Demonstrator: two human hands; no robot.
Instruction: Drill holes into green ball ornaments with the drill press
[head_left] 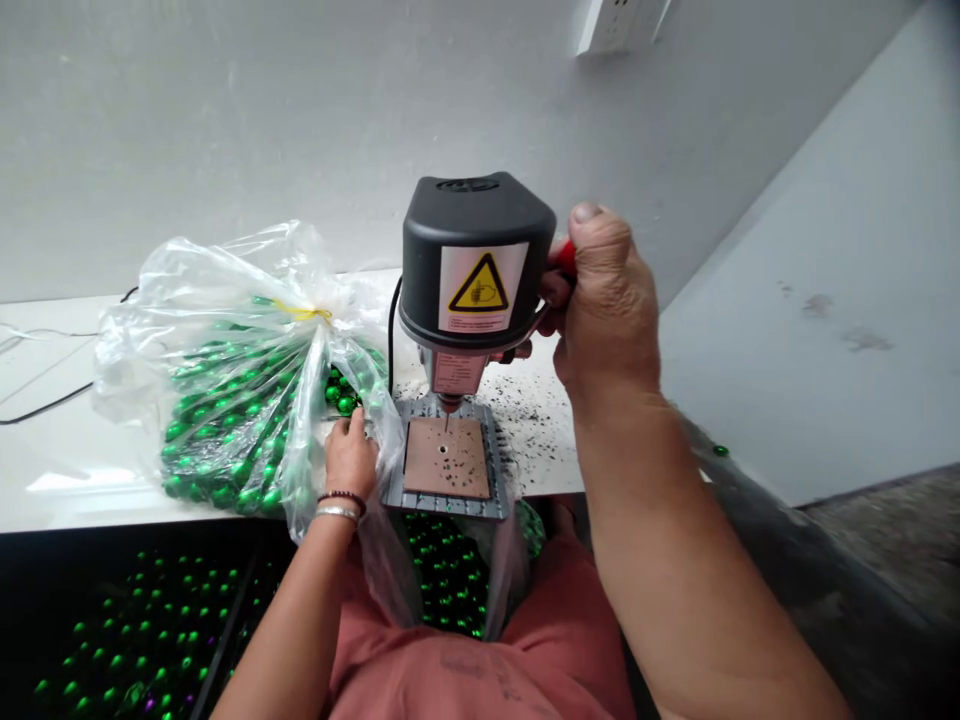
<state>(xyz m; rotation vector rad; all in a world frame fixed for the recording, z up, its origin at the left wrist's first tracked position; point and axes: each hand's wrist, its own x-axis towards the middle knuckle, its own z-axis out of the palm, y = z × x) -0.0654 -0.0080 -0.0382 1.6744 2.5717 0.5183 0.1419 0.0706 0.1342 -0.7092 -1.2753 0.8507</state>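
My right hand (604,300) is wrapped round the red-tipped lever handle (568,260) on the right side of a small bench drill press (472,240). The drill's thin bit (448,422) points down over a brown square board (442,470), which has a small hole fitting and dark shavings on it. At the opening of a clear plastic bag (300,400), my left hand (351,452) has its fingers bent against shiny green balls (343,392). Whether a ball is between those fingertips is hard to see.
A yellow tie (304,312) gathers the bag. Dark shavings (536,425) litter the white table right of the drill. Below the table edge are more green balls in a dark bin (135,640) and in plastic under the drill base (450,575). Black cables (49,405) run at left.
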